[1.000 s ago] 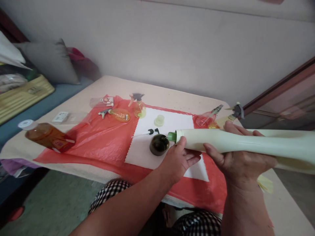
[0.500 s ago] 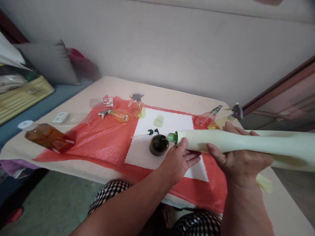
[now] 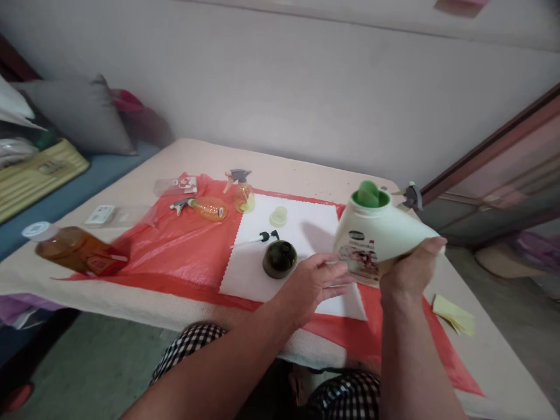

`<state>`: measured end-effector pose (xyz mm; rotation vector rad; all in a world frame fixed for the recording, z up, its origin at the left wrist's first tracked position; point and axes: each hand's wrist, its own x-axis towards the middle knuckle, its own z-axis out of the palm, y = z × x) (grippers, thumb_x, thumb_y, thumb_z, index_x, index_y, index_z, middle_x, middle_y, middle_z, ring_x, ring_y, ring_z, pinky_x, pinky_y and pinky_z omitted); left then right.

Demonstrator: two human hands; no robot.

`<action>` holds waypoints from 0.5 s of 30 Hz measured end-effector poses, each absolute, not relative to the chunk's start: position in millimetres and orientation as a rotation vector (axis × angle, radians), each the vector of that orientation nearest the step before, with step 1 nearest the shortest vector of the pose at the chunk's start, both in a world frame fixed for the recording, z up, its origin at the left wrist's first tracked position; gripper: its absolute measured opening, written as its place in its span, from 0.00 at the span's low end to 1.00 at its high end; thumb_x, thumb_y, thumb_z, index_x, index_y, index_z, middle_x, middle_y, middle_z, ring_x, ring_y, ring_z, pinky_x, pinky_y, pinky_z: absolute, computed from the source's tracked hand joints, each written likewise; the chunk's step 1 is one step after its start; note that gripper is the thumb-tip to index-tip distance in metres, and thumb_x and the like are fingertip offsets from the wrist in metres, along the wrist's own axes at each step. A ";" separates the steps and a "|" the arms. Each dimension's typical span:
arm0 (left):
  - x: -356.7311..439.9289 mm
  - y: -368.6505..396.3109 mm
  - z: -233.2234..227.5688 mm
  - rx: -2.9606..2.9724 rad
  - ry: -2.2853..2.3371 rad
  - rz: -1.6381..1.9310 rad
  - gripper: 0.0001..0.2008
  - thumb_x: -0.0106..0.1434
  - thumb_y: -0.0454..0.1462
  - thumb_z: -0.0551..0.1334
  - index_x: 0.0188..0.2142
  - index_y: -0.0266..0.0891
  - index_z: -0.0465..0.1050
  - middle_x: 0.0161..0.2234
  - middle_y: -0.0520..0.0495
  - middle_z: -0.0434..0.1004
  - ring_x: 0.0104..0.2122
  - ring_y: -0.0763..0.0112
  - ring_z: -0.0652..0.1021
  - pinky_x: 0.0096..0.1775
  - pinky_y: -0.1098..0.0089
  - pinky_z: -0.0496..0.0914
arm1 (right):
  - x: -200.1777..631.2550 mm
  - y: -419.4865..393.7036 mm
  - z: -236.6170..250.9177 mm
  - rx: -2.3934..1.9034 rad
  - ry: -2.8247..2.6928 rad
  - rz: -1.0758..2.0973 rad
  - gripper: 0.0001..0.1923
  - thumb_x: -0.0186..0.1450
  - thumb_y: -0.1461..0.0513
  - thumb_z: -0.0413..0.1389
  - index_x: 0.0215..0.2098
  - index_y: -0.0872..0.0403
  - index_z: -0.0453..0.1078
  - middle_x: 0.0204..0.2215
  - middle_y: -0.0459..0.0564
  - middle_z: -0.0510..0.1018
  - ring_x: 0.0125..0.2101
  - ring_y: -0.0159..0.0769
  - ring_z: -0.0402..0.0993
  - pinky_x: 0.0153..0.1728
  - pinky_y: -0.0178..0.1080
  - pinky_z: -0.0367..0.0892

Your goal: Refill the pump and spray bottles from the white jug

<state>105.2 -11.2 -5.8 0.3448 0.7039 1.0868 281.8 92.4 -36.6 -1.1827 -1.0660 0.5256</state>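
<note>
My right hand (image 3: 413,265) is wrapped round the handle side of a pale detergent jug (image 3: 398,233), which stands nearly upright with its green spout (image 3: 368,195) facing up. Beside the jug's printed label, my left hand (image 3: 321,283) is open with fingers stretched out; I cannot tell whether they touch it. Just left of that hand, a dark round bottle (image 3: 280,261) without a top stands on a white cloth (image 3: 245,277). A black pump head (image 3: 265,236) with a pale tube lies behind the bottle, and a translucent cap (image 3: 279,216) sits farther back.
Red plastic sheeting (image 3: 175,256) lies under the cloth. An upright spray bottle (image 3: 244,197) and a lying spray bottle (image 3: 210,209) are at the back left. A large amber bottle (image 3: 79,248) leans at the left. Folded yellow cloth (image 3: 455,315) lies at the right edge.
The jug has tipped from lying level over the dark bottle to nearly upright, moving right. The thin stream at its spout is gone. My left hand has let go of the jug's neck.
</note>
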 end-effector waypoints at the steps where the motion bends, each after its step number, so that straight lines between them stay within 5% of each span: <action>1: 101.6 -10.2 -5.2 0.393 0.722 1.079 0.19 0.57 0.40 0.70 0.47 0.35 0.73 0.45 0.36 0.80 0.45 0.57 0.82 0.54 0.55 0.69 | 277.0 97.2 -37.1 -1.106 -0.966 0.563 0.40 0.69 0.39 0.32 0.61 0.57 0.63 0.47 0.59 0.78 0.49 0.50 0.74 0.51 0.53 0.70; 7: 48.3 7.0 6.5 0.611 0.938 1.362 0.15 0.55 0.41 0.71 0.40 0.37 0.77 0.39 0.43 0.81 0.42 0.65 0.81 0.47 0.65 0.72 | 251.0 120.9 -53.0 -0.881 -0.870 0.767 0.39 0.69 0.38 0.34 0.65 0.50 0.61 0.59 0.55 0.72 0.60 0.41 0.69 0.63 0.50 0.61; 15: -31.9 25.5 1.4 0.720 1.380 1.593 0.17 0.53 0.45 0.70 0.39 0.39 0.74 0.39 0.47 0.80 0.41 0.67 0.81 0.44 0.67 0.73 | 224.4 129.0 -70.5 -0.837 -0.766 0.838 0.36 0.66 0.39 0.44 0.58 0.55 0.67 0.52 0.56 0.77 0.55 0.41 0.72 0.62 0.47 0.62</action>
